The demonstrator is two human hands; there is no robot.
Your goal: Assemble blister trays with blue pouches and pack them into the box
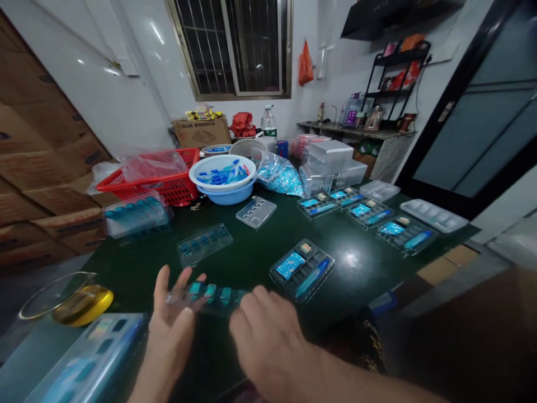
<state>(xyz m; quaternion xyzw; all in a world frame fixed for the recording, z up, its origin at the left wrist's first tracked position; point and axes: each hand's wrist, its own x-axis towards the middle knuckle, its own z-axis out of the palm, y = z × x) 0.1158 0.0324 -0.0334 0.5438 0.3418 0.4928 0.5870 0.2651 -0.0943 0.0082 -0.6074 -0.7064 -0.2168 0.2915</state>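
A clear plastic tray with teal pieces (210, 294) is between my two hands, somewhat blurred. My left hand (174, 327) holds its left end between thumb and fingers, some fingertips spread. Over the right end, my right hand (268, 330) is curled with its fingers closed; the part under them is hidden. Just beyond lies a similar clear tray with teal pieces (205, 245) flat on the dark green table (255, 257). To the right of my hands rests a filled clear tray (302, 271) with a blue packet, a blue pen-like item and a small light-coloured piece.
Several filled trays (367, 212) stand at the right. An empty clear tray (257, 212) lies mid-table. Behind are a white basin (222, 182) of blue items, a bag of blue packets (281, 174) and a red basket (172, 187). A tape roll (84, 305) and stacked trays (88, 358) are at left.
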